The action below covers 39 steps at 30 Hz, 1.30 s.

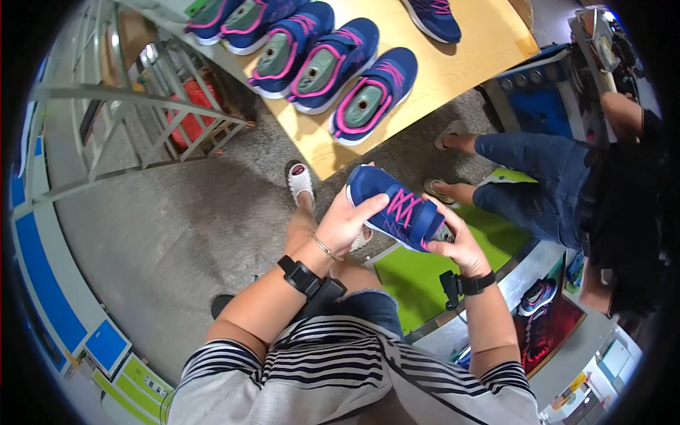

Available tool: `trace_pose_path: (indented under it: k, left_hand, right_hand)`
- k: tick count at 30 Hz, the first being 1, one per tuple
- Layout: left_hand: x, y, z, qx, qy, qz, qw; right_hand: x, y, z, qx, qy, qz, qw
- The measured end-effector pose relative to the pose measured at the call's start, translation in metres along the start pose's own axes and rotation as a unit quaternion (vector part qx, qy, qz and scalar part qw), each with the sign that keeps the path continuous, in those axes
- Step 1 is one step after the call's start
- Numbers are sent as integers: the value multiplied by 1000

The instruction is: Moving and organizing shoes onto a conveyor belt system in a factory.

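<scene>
Blue shoe [395,207] | between both hands; left hand [347,223] toe; right hand [460,248] heel

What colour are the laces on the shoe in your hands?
Pink laces on a navy shoe, clearest in the head view.

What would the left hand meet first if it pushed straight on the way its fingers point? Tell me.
The left hand already holds the navy shoe with pink laces; straight on, it probably meets the right hand at the shoe's other end.
</scene>
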<state>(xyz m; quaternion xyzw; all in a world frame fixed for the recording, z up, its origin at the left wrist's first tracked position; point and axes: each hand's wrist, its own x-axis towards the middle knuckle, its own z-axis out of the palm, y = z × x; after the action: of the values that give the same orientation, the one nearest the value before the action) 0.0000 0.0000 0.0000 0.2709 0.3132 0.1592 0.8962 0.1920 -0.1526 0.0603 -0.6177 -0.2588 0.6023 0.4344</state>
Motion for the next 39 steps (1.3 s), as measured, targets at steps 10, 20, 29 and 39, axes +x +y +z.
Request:
trace_pose_path:
  k: [10,20,29,39]
  left_hand:
    - [-56,28,-10,53,32,77,995]
    - [-13,79,-47,-12,273,130,953]
    - [-11,158,-108,201,-17,-21,979]
    - [1,180,-95,525,-67,8,848]
  right_hand:
    - [-16,23,69,179,27,30,983]
    - [75,-7,118,-232,223,-188,928]
    - [92,8,106,-196,233,-139,942]
    - [95,-8,102,-135,200,-76,967]
